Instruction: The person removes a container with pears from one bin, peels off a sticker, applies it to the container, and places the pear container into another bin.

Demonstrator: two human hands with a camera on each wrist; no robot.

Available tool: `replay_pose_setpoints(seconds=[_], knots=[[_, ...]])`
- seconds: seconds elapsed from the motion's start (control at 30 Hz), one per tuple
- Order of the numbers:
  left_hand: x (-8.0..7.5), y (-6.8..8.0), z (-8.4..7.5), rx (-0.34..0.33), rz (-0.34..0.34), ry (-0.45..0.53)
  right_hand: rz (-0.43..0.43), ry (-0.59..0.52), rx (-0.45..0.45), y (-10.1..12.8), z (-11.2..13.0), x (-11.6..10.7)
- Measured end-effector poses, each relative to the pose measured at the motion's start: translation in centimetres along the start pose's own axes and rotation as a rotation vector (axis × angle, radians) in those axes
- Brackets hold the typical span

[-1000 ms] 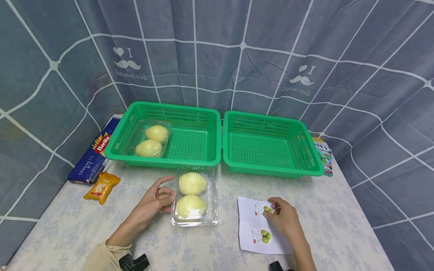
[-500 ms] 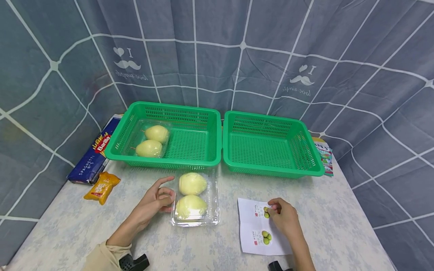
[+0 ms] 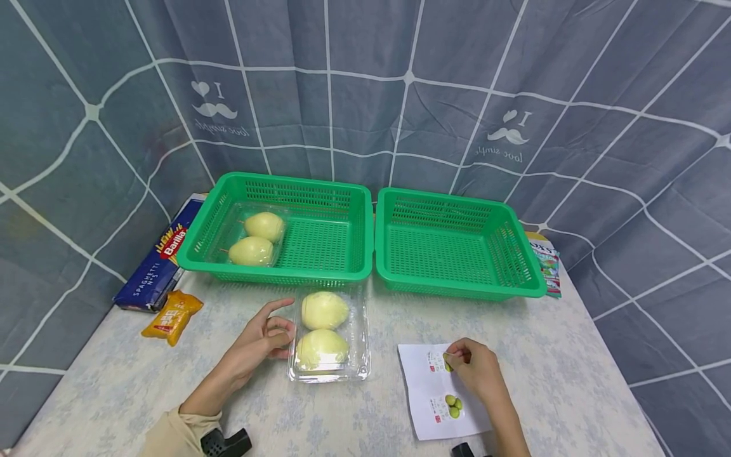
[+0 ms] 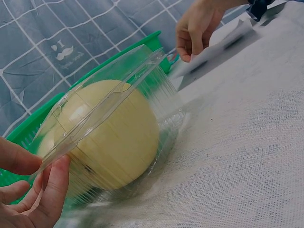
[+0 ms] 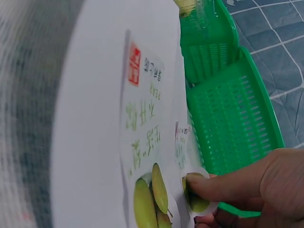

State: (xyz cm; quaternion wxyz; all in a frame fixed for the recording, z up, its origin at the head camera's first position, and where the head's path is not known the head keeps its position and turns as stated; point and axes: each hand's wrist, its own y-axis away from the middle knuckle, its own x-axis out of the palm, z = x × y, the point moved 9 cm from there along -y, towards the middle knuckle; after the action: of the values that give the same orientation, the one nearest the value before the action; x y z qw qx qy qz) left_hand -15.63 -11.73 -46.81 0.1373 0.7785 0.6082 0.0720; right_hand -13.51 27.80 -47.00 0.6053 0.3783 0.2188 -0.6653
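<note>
— Fingers first: how do they sit on each side?

— Fingers of my right hand (image 3: 476, 369) are curled, pinching the small pear-printed sticker (image 5: 192, 187) at the upper end of the white paper label sheet (image 3: 442, 397). My left hand (image 3: 259, 343) rests on the surface, fingers relaxed and spread, their tips touching the left wall of the clear plastic clamshell box with two pale yellow pears (image 3: 328, 333).

— What has just changed?

— Compared with a second ago, the sheet has slid toward me and turned slightly, and my right hand has come back with it. In the right wrist view the sticker's edge looks lifted from the backing, though the blur keeps me from being sure how much is free.

— And what do you make of that?

— I judge the peel is under way but not finished. The clamshell sits just in front of the left green plastic basket (image 3: 285, 225), which already holds another clear box of pears (image 3: 254, 238); the right green plastic basket (image 3: 457, 244) stands beside it. The box by my left hand has not moved.
</note>
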Motion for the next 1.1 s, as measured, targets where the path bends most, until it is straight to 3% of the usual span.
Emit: replay_pose_setpoints(seconds=[1.1], knots=[[0.0, -0.1, 0.1, -0.003, 0.003, -0.002, 0.111, -0.051, -0.055, 1.8, 1.3, -0.6]])
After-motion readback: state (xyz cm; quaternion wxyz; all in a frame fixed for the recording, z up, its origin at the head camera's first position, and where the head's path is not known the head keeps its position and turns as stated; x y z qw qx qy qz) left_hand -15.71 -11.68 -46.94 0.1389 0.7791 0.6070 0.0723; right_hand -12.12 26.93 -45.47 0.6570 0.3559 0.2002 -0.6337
